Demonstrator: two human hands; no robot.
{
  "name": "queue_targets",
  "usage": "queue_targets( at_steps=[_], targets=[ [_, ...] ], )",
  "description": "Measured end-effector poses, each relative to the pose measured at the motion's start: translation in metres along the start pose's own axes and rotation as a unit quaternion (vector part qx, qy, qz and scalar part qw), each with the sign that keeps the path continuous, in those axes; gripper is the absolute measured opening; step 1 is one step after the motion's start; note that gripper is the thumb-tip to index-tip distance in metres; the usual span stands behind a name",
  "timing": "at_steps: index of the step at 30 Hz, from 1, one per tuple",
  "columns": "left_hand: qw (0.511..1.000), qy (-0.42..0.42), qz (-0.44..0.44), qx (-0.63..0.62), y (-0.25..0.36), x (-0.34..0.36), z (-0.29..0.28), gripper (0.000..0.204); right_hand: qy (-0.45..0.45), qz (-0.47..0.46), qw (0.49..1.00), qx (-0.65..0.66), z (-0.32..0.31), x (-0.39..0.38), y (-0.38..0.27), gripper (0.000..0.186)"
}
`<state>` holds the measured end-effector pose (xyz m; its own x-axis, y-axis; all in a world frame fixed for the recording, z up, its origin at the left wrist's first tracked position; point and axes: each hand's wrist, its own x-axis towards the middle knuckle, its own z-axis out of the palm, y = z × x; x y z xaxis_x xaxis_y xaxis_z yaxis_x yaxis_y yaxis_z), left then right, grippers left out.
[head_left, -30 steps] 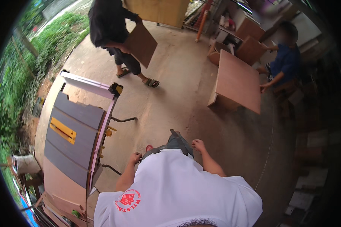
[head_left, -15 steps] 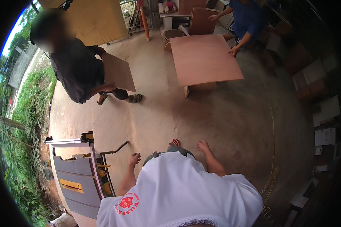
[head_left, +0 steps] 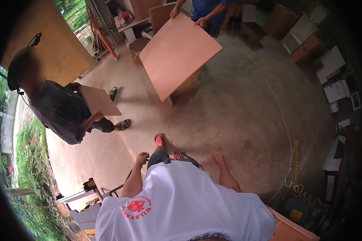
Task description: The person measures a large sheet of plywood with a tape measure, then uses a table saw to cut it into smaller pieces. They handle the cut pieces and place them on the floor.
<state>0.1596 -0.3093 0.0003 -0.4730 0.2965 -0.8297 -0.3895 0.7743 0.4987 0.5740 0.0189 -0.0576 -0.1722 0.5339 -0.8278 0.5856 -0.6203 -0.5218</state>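
— Concrete floor [head_left: 237,128] all around, grey-brown, worn smooth, with dull stains. And the hands?

— Left hand [head_left: 142,158] low, just beside the dark trousers [head_left: 159,155], fingers loosely curled and partly open, no object visible inside. Right hand [head_left: 219,158] out on the other side, fingers half bent, a little blurred; seemingly empty also, but cannot tell about the hidden palm.

— And the large plywood sheet [head_left: 181,56], where?

— Ahead, well apart from both hands, gripped at the far edge by the co-worker in blue [head_left: 211,12]. Flat, thin, four-cornered, with a pinkish, fine-grained face. Below it, a brown support [head_left: 185,86]; touching or apart, cannot tell.

— Another panel also?

— Yes, a smaller plywood panel [head_left: 101,102], at left, held by the co-worker in the dark shirt [head_left: 58,108].

— How to step well here?

— Judging from the feet, probably in mid-stride. So, place the red sandals [head_left: 159,139] flat, elbows close to the soft white T-shirt [head_left: 189,188]. Give wide room to the sharp near corner of the sheet. Stay clear of the table saw [head_left: 85,217] at lower left, grey-topped, hard-edged. At right, mind the springy yellow coiled hose [head_left: 296,160] and the thin pale cord [head_left: 265,80]: easy to catch with a toe.
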Motion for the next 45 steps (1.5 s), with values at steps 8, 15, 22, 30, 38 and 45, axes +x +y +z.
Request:
queue_targets(
  at_steps=[8,15,22,30,38,45],
  targets=[
    [0.991,-0.068,-0.013,0.117,0.055,0.034,0.007,0.04,0.091,0.151,0.977,0.12,-0.005,-0.062,0.059,0.026],
    [0.969,-0.13,0.004,0.211,0.161,0.11,0.046,0.039,0.102,0.068,0.968,0.22,0.015,-0.061,0.0,0.031],
    [0.956,-0.207,0.108,0.177,0.312,0.156,0.124,0.04,0.167,0.043,0.968,0.18,-0.013,-0.036,-0.057,0.027],
    [0.917,-0.265,0.095,0.284,0.422,0.186,0.185,0.043,0.392,-0.072,0.898,0.186,-0.017,-0.002,-0.065,0.032],
    [0.861,-0.291,0.076,0.41,0.451,0.175,0.274,0.043,0.392,0.157,0.878,0.225,0.033,-0.022,0.0,0.038],
    [0.833,-0.322,0.109,0.436,0.458,0.139,0.363,0.042,0.24,0.219,0.923,0.205,-0.027,-0.026,0.031,0.031]
  ],
)
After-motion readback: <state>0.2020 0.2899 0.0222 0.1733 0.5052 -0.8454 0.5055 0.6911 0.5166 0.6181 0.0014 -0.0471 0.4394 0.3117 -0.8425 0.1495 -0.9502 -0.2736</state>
